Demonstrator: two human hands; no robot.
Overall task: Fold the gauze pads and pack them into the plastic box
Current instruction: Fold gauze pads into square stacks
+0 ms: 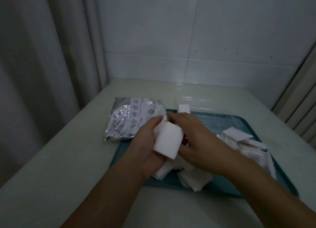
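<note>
right hand [193,140] fingers: tips hidden behind the gauze pad [168,140]
plastic box [200,103]: near wall hidden by tray [256,123]
pouch [135,118] print: too blurred to read

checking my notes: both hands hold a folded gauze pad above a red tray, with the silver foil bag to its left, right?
Not quite: the tray is teal blue, not red, as the head view shows. The rest stands: the left hand and right hand hold the folded gauze pad above it, and the silver foil bag lies to its left.

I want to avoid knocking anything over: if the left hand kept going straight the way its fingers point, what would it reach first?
Probably the silver foil bag: the left hand, holding the folded gauze pad, points up and away toward the bag's near right edge. Depth is unclear.
</note>
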